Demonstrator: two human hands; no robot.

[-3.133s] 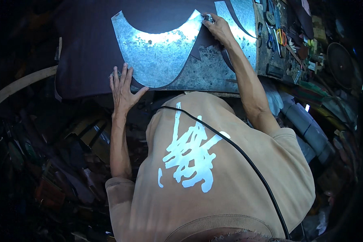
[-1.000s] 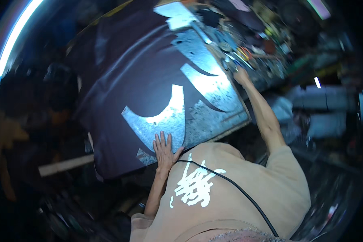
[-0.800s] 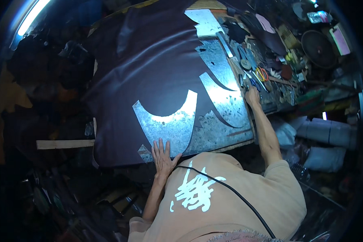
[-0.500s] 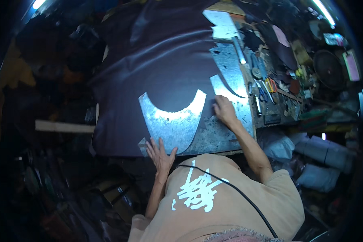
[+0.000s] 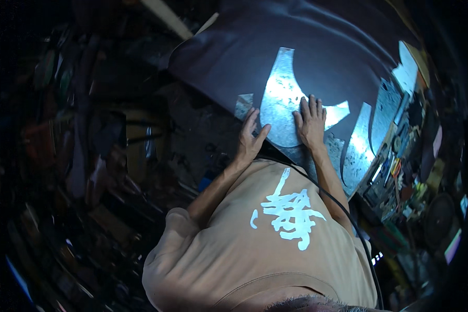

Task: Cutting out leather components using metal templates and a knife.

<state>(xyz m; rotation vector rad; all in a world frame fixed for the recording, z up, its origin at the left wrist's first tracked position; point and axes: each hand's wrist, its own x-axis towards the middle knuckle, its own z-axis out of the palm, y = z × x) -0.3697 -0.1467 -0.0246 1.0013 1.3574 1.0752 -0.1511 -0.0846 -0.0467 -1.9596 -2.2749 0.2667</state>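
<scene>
Your right hand (image 5: pixel 312 125) lies palm down near the middle of the frame, fingers slightly apart and thumb held away, over the right arm of a silvery U-shaped piece (image 5: pixel 282 114). That piece sits just above the centre, against a dark leather-like sheet (image 5: pixel 333 52) that spreads across the upper part of the frame; you cannot tell from here whether it lies on top or shows through an opening. Your left hand (image 5: pixel 250 138) is left of it at the sheet's near edge, fingers close together, thumb spread wide, with nothing visibly gripped. A small silvery patch (image 5: pixel 244 105) shows just beside those fingertips. To the right of your right hand, stained bare metal of the worktop (image 5: pixel 334 148) shows, with narrow dark strips across it. Farther right, orange-handled scissors (image 5: pixel 397 167) lie among cluttered tools. A black cable (image 5: pixel 343 205) crosses your tan shirt (image 5: pixel 234 244) toward the lower right.
</scene>
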